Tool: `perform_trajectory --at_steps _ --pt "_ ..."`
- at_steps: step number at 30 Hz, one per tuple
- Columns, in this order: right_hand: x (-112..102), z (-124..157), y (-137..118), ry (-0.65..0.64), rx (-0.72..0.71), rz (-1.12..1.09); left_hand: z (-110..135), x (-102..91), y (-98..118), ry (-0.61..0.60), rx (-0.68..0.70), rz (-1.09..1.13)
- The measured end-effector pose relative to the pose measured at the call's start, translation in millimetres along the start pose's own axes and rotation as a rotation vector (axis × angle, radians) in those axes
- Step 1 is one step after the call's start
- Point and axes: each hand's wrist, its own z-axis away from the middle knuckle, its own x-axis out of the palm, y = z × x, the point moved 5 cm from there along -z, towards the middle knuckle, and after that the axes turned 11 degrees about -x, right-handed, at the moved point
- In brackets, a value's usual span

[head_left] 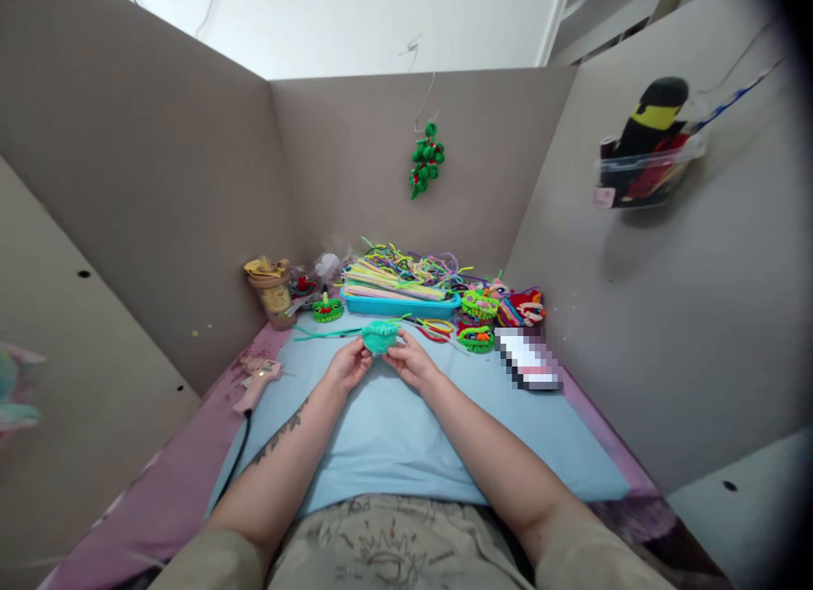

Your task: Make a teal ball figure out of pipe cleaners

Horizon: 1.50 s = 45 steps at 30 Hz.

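Observation:
Between my two hands is a small turquoise piece [379, 338], fuzzy like shaped pipe cleaner, held up over the blue cloth. My left hand [349, 364] pinches its left side, and my right hand [410, 359] grips its right side. Just behind it lie loose teal pipe cleaners [327, 332] and a few red and yellow ones [435, 328]. A green pipe-cleaner figure [327, 309] sits behind my left hand. To the right of my right hand is another green figure [475, 336] with orange in it.
A blue tray [400, 306] heaped with pipe cleaners stands at the back. A pink glue gun [257, 383] with a black cord lies left, near a lidded cup [271, 294]. A phone [527, 359] lies right. Grey partitions [406, 99] enclose the table; a plastic holder [648, 175] hangs on the right one.

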Motion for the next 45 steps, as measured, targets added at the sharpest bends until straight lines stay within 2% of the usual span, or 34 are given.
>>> perform_trajectory --at_steps 2,4,7,9,11,15,18,21,23,25,27,31,36,45 --pt "0 0 0 0.004 0.0 0.001 1 0.0 0 0.006 0.028 -0.042" --pt "-1 0 -1 0.021 -0.006 0.004 1 -2.3 0 0.064 0.085 -0.124" --pt "-5 -2 -1 0.04 -0.014 0.023 2 -8.2 5 0.222 0.266 -0.294" --pt "-6 -2 0 0.035 -0.02 0.047 4 -9.2 9 0.287 0.413 -0.432" --pt "-6 -2 0 0.03 -0.036 0.078 6 -6.8 10 0.293 0.509 -0.595" --pt "-9 -3 -1 0.038 -0.075 0.21 5 -3.7 8 0.279 0.523 -0.782" --pt "-14 -5 -8 0.027 -0.149 0.508 1 -3.3 7 0.258 0.505 -0.852" --pt "-21 -7 -22 0.012 -0.271 0.982 -3 -5.1 7 0.261 0.499 -1.05" --pt "-24 -8 -29 -0.012 -0.302 1.265 -5 -8.1 8 0.282 0.496 -1.21" --pt "-27 -10 -32 -0.052 -0.28 1.452 -6 -10.7 9 0.298 0.503 -1.357" --pt "-29 -12 -34 -0.077 -0.267 1.535 -5 -11.2 12 0.313 0.552 -1.474" --pt "-30 -15 -39 -0.06 -0.383 1.506 0 -11.5 21 0.402 0.666 -1.541" --pt "-25 -16 -37 -0.12 -0.555 1.395 4 -10.2 24 0.453 0.662 -1.485" --pt "-18 -11 -38 -0.095 -0.59 1.254 11 -0.5 25 0.492 0.686 -1.445"
